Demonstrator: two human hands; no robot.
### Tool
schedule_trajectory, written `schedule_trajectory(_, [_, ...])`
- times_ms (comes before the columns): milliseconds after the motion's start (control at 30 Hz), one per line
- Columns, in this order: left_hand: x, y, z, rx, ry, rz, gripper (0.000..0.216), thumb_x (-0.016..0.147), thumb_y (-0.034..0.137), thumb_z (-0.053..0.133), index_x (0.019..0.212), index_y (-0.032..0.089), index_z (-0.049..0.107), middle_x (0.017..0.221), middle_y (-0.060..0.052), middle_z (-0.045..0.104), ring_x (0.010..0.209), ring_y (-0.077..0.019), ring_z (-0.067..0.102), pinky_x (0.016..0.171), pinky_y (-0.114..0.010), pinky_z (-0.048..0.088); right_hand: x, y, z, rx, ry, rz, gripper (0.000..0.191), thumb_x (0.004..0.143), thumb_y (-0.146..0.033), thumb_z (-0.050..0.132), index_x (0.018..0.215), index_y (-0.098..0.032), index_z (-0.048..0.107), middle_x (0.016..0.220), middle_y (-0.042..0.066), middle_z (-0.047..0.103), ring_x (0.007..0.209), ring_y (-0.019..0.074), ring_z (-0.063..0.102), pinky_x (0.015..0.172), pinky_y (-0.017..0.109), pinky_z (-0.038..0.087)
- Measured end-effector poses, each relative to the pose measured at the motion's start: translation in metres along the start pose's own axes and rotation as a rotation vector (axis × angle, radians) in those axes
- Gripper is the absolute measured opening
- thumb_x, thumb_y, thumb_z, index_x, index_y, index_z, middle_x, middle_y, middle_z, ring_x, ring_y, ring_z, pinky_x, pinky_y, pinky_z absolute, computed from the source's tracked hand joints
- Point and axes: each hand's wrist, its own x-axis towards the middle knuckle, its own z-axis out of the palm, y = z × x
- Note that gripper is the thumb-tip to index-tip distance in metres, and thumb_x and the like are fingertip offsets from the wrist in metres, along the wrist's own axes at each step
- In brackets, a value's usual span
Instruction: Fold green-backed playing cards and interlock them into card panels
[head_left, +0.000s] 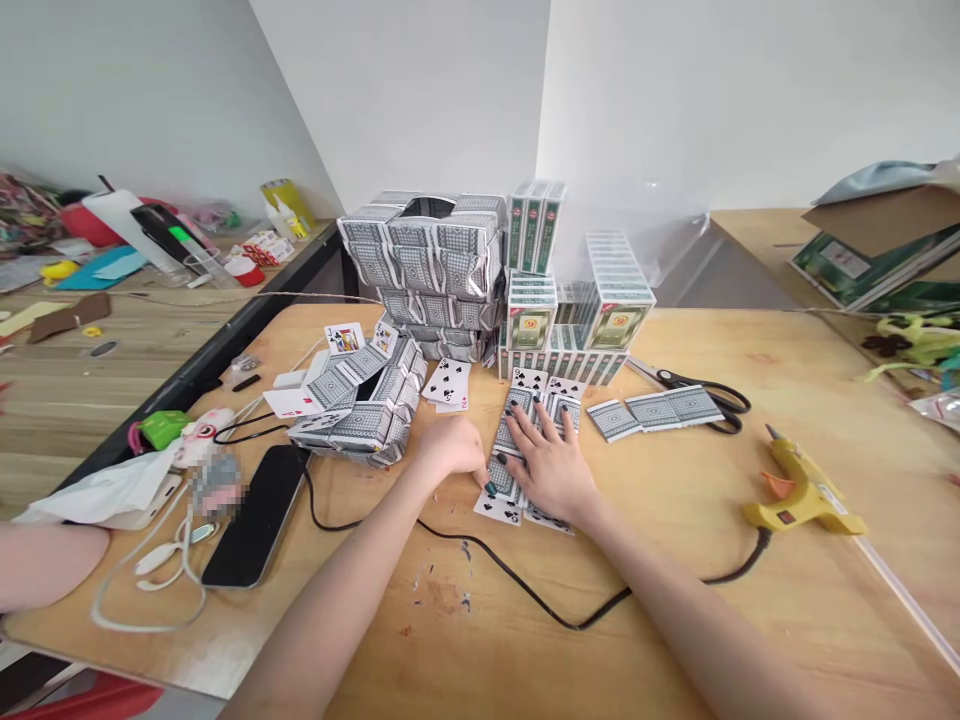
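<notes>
My right hand [553, 468] lies flat with fingers spread, pressing on playing cards [504, 432] laid face down in two columns. Face-up cards stick out from under them, at the top a nine [529, 379] and at the bottom a spade card [496, 506]. My left hand [454, 450] is curled, one dark-nailed digit pointing down onto the lower left card; whatever its folded fingers hold, if anything, is hidden. Left of it stands a small box shape made of cards [390, 410], with loose cards on top. Two face-up cards [448, 382] lie just beyond my left hand.
Behind are a large structure of folded cards [442, 255] and stacked card packs [619, 290]. To the right lie a card strip [664, 408], black-handled scissors [731, 405] and a yellow glue gun [802, 490], its cord crossing the front. A phone [259, 515] and white cables are left.
</notes>
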Motion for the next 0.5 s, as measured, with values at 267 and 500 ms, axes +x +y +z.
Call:
schedule_trajectory(267, [0.012,0.009,-0.012,0.077,0.025,0.008,0.034,0.04,0.049,0.071,0.057,0.019,0.069,0.067,-0.007,0.068,0.07,-0.0219,0.06,0.055,-0.026,0.041,0.001,0.003,0.003,-0.013,0.023,-0.02,0.049,0.089,-0.031,0.03,0.136,-0.017,0.034,0.142,0.004,0.033,0.132,0.0329,0.021,0.103,0.059,0.01])
schedule_trajectory(500, [0.015,0.004,-0.004,-0.235,0.022,0.038,0.02,0.053,0.035,0.068,0.044,0.018,0.061,0.046,-0.001,0.061,0.058,-0.0165,0.061,0.053,-0.023,0.041,0.0,0.004,0.002,0.005,0.023,-0.021,0.049,0.09,-0.032,0.025,0.135,-0.016,0.035,0.141,0.005,0.034,0.131,0.0334,0.022,0.103,0.059,0.011])
